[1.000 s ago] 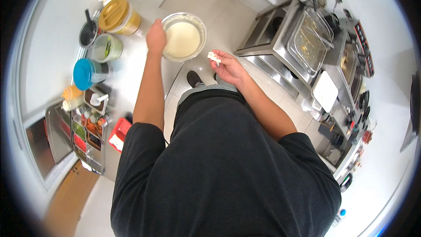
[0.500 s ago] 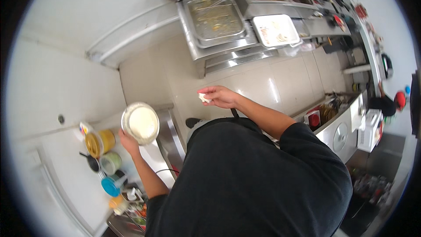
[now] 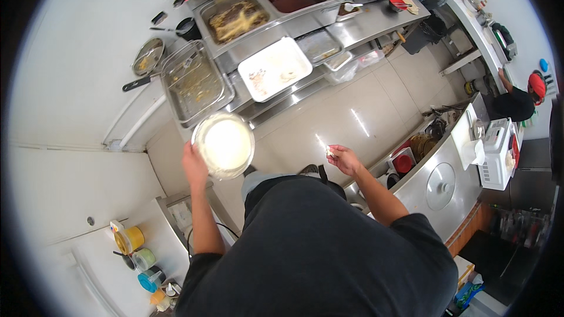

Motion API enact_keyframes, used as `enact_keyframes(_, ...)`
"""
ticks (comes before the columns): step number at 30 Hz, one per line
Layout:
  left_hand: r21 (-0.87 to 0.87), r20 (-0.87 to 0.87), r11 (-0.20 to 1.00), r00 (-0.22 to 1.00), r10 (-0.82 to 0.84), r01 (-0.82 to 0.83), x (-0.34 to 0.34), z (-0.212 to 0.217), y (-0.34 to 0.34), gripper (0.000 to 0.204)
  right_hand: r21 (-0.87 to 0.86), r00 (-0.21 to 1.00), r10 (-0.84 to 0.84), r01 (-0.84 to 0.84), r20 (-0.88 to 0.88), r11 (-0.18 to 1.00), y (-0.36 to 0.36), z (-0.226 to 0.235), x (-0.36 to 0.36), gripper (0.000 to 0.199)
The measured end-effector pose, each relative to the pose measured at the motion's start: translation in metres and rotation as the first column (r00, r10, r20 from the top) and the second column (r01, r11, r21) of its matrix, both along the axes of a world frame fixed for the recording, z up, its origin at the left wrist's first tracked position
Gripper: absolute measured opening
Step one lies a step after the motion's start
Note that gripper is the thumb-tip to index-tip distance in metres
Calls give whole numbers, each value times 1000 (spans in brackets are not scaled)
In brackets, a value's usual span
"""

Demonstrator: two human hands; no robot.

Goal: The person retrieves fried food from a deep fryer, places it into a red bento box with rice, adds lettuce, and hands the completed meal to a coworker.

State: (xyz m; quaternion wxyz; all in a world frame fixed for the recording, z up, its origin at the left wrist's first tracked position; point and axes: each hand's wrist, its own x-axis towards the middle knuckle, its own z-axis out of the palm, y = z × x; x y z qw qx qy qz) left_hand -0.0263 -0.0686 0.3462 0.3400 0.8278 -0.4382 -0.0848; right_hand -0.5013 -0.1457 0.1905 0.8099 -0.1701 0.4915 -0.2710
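Note:
My left hand (image 3: 195, 167) grips the side of a round bowl (image 3: 251, 154), its fingers mostly beneath the rim. Inside the bowl is a pale cream-coloured batter or paste (image 3: 222, 144), smeared up the walls. Below and left of a white tray (image 3: 276, 61), the bowl is held up in the air. My right hand (image 3: 345, 160), above the floor to the right of the bowl, pinches a small white lump (image 3: 329, 151) at its fingertips. What the lump is made of cannot be made out.
A two-vat fryer (image 3: 238, 20) stands beyond the white tray, golden food in its left vat. Beside it lie a steel pan with a wire rack (image 3: 194, 88) and a strainer (image 3: 148, 57). A steel counter with a round lid (image 3: 440, 186) is at right. A person in a red cap (image 3: 517, 100) stands far right.
My view has turned toward the fryer, and more of it shows. My left hand has carried the bowl away from the tub shelf, near the rack pan and tray. My right hand still pinches the white lump.

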Motion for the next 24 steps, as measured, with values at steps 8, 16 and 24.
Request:
enact_keyframes(8, -51, -66, 933, 931, -358, 355, -200, 16, -221, 31, 51, 830, -443, 486, -338, 872, -39, -90, -147, 18)
enact_keyframes(16, -7, -65, 807, 805, -589, 590, -363, 20, -410, 30, 226, 569, 163, 40, -806, 973, -54, -178, -303, 14)
enact_keyframes(24, 40, -219, 864, 848, -483, 502, -459, 26, -503, 34, -528, 463, -634, 352, -619, 773, -487, -103, -579, 21)
